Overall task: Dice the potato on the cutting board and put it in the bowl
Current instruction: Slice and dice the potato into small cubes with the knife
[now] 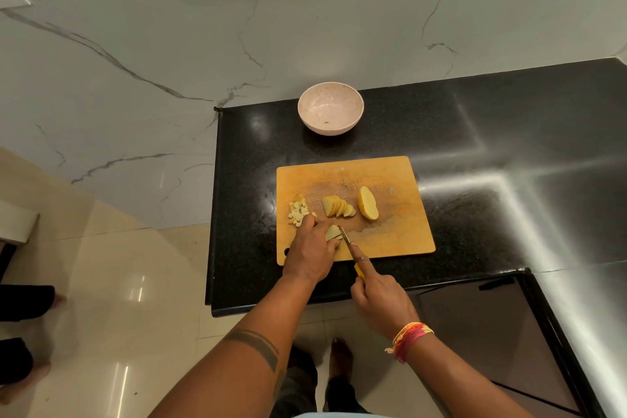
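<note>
A wooden cutting board (383, 180) lies on the black counter. On it sit a potato half (368, 203), a fanned row of potato slices (337, 206) and a small pile of diced potato (298, 212) at the left. My left hand (314, 249) holds a stack of potato slices (332, 232) down near the board's front edge. My right hand (378, 300) grips a yellow-handled knife (349, 244), forefinger along the blade's back, its blade against the held slices. A pale pink bowl (330, 108) stands behind the board, with only a small speck inside.
The black granite counter (475, 146) ends at its left edge by the marble wall (135, 78) and at its front edge near me. Beige floor tiles lie below. Another person's legs (23, 302) show at the far left.
</note>
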